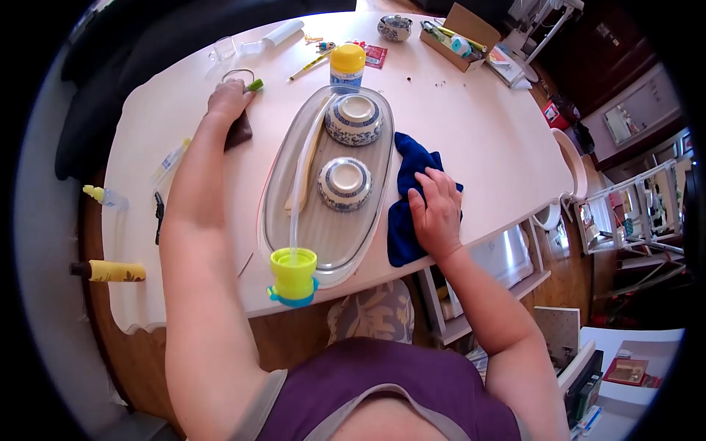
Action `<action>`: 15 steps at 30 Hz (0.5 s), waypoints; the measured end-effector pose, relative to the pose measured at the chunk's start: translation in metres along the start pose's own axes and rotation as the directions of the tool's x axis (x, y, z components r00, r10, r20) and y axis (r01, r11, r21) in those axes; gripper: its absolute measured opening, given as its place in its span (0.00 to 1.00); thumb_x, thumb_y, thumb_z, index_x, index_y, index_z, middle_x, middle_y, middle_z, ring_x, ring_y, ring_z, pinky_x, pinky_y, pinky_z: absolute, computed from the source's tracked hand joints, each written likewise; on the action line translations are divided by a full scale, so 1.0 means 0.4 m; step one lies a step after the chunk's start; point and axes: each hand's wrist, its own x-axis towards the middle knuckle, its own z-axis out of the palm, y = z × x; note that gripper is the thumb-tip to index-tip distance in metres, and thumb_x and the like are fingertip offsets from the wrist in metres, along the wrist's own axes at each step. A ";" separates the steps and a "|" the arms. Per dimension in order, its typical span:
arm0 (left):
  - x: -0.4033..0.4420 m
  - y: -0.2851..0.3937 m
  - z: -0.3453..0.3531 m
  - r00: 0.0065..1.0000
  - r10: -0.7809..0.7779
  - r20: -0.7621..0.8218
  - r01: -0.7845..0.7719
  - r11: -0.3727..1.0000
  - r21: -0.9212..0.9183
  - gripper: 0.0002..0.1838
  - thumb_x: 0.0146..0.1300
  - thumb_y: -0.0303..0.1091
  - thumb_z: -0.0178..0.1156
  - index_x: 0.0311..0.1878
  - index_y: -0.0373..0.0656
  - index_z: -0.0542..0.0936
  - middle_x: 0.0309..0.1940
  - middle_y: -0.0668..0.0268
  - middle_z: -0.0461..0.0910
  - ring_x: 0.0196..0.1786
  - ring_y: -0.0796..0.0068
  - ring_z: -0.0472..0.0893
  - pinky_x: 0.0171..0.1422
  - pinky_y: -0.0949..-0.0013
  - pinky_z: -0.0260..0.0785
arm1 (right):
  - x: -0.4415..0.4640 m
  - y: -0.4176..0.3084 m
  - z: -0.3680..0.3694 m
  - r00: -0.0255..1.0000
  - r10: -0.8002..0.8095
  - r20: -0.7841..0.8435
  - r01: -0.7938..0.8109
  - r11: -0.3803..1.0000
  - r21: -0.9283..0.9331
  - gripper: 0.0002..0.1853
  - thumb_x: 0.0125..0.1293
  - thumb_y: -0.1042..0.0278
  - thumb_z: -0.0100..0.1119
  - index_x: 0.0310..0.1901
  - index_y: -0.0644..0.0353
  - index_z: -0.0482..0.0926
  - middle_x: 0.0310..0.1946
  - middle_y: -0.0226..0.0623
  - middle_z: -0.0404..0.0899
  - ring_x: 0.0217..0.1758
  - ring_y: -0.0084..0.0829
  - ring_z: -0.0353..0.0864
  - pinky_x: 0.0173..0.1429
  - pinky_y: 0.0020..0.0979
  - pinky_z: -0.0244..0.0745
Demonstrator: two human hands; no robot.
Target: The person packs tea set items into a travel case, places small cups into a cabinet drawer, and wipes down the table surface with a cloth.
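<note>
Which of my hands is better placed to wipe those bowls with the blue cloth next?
Likely your right hand: it rests on the blue cloth, just beside the tray bearing both bowls. Your left hand is across the tray, by a green object.

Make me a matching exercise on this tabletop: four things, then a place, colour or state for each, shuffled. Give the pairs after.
1. cloth
2. nearer bowl
3. cardboard box
4. straw cap

A. standing open
B. lime green and blue
C. under the right hand
D. upside down on the tray

Pairs: 1-C, 2-D, 3-A, 4-B
</note>
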 end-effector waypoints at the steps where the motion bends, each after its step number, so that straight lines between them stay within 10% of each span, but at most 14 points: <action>1: -0.032 0.009 -0.006 0.998 0.032 -0.060 -0.033 0.999 -0.027 0.24 0.60 0.53 0.58 0.46 0.41 0.77 0.47 0.58 0.79 0.52 0.59 0.78 0.57 0.60 0.69 | 0.001 -0.001 0.000 1.000 0.006 0.001 -0.006 1.000 -0.011 0.18 0.65 0.57 0.52 0.49 0.61 0.76 0.54 0.43 0.72 0.61 0.44 0.67 0.62 0.42 0.59; 5: -0.104 -0.024 -0.024 0.997 0.052 -0.049 -0.064 0.955 -0.289 0.22 0.59 0.51 0.60 0.46 0.41 0.77 0.42 0.56 0.81 0.49 0.56 0.79 0.55 0.59 0.69 | -0.002 0.003 0.006 0.999 -0.001 -0.034 0.001 1.000 -0.008 0.17 0.65 0.57 0.53 0.48 0.61 0.77 0.52 0.43 0.73 0.60 0.44 0.68 0.60 0.42 0.61; 9: -0.222 -0.026 -0.128 0.990 -0.096 -0.101 -0.057 0.380 -0.923 0.20 0.62 0.46 0.63 0.43 0.37 0.73 0.31 0.61 0.78 0.35 0.78 0.79 0.39 0.74 0.71 | -0.006 0.003 0.008 0.998 -0.007 -0.055 0.006 1.000 -0.025 0.17 0.65 0.57 0.53 0.48 0.60 0.77 0.52 0.42 0.74 0.59 0.43 0.68 0.60 0.41 0.61; 15: -0.331 -0.009 -0.198 0.999 0.012 -0.053 -0.054 0.047 -0.997 0.17 0.67 0.42 0.57 0.47 0.36 0.74 0.32 0.66 0.77 0.39 0.74 0.80 0.49 0.73 0.73 | -0.011 0.005 0.012 0.997 -0.002 -0.080 0.000 1.000 -0.026 0.17 0.65 0.56 0.52 0.47 0.60 0.78 0.51 0.41 0.75 0.59 0.41 0.69 0.60 0.40 0.62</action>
